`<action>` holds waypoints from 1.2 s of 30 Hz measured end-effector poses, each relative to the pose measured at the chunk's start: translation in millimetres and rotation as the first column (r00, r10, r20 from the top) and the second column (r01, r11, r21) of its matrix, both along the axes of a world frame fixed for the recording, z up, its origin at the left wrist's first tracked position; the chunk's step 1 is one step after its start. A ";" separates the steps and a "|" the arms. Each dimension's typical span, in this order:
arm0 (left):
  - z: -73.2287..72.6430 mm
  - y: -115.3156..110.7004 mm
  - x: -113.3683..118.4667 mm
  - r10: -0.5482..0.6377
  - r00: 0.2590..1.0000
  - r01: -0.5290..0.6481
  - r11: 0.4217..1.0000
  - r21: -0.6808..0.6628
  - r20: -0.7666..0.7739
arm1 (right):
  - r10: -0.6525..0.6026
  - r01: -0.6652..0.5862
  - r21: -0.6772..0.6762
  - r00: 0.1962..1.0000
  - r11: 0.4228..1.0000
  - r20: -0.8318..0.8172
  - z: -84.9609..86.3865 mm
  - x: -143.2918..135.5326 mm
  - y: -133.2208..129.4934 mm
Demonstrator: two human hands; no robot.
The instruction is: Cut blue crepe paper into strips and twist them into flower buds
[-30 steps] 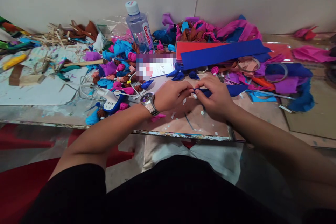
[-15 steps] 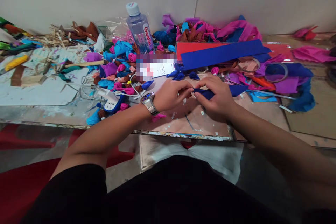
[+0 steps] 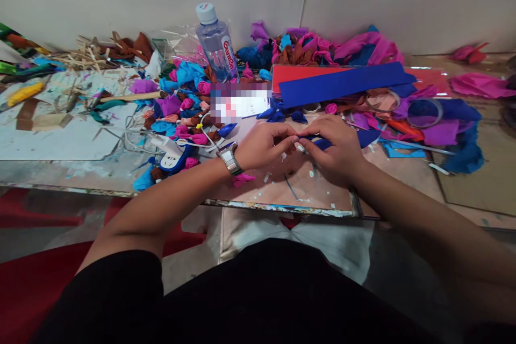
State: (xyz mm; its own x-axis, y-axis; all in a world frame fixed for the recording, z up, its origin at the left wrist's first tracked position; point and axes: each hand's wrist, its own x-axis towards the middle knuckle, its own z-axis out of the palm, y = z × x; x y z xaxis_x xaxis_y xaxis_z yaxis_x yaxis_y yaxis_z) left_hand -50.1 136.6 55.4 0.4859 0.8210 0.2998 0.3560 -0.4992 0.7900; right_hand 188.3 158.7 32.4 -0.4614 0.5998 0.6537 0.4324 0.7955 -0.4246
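Observation:
Both hands meet over the table, pinching a piece of dark blue crepe paper (image 3: 322, 142). My left hand (image 3: 266, 145), with a metal watch (image 3: 229, 158) on its wrist, grips the paper's left tip between thumb and forefinger. Its right part passes under my right hand (image 3: 332, 145), whose thumb and fingers close on it near the same tip. A pointed end of blue paper (image 3: 368, 138) sticks out past the right hand. Small twisted blue paper pieces (image 3: 276, 116) lie just beyond the fingers. Exactly how the paper is folded between the fingertips is hidden.
Behind the hands are a lit phone (image 3: 252, 106), a water bottle (image 3: 217, 45), a long blue paper strip (image 3: 342, 84) and a red sheet (image 3: 306, 72). Crumpled coloured paper surrounds them. A power strip (image 3: 175, 158) with cables lies left, tape rolls (image 3: 425, 113) right.
The blue paper between my hands has shifted slightly, and my right fingers have moved a little along its tip. Both hands keep their pinch.

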 end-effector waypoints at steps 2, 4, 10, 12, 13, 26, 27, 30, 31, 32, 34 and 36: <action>0.2 0.1 0.4 -0.006 1.000 0.006 1.000 -0.003 0.014 | -0.002 0.002 0.001 1.000 1.000 -0.019 0.1 -1.1 -0.8; -0.1 0.5 0.7 -0.009 0.999 0.010 1.000 -0.015 0.030 | -0.007 0.007 0.014 1.000 1.000 -0.029 0.1 -1.9 -1.2; -1.4 1.8 1.5 -0.027 0.996 0.034 0.996 -0.082 0.088 | -0.033 0.034 0.031 0.999 0.999 -0.012 -0.4 -1.9 -0.5; -1.9 1.9 1.5 -0.027 0.997 0.032 0.997 -0.064 0.073 | -0.031 0.031 0.044 0.999 0.999 -0.011 -0.6 -1.9 -0.2; -2.4 1.9 1.3 -0.019 0.999 0.021 0.999 -0.031 0.045 | -0.026 0.026 0.051 1.000 0.998 -0.009 -0.7 -2.1 -0.1; -4.1 1.6 -1.4 -0.006 0.998 0.012 0.995 0.101 -0.064 | 0.002 -0.003 -0.021 1.000 1.000 -0.022 -3.6 -3.6 0.6; -3.1 2.6 -1.3 -0.065 0.998 0.066 0.996 -0.061 0.023 | 0.003 -0.003 -0.004 1.000 1.000 -0.024 -3.6 -3.4 0.6; -2.6 6.0 -0.9 -0.140 0.960 0.235 0.873 -0.428 0.241 | 0.005 -0.004 0.061 1.000 0.998 -0.009 -2.8 -2.7 0.6; -2.8 6.9 -0.7 -0.133 0.951 0.259 0.836 -0.484 0.279 | 0.005 -0.006 0.085 1.000 0.996 0.002 -2.3 -2.5 0.6; -2.9 7.4 -0.5 -0.119 0.946 0.268 0.813 -0.517 0.302 | 0.004 -0.005 0.106 1.000 0.994 0.012 -1.6 -2.4 0.5; -2.7 7.5 -0.1 -0.095 0.943 0.260 0.809 -0.528 0.320 | 0.000 -0.003 0.130 1.000 0.991 0.029 -0.1 -2.1 0.4; -1.8 7.1 0.4 -0.088 0.946 0.240 0.837 -0.492 0.311 | -0.001 -0.005 0.132 0.999 0.991 0.044 1.3 -1.9 0.2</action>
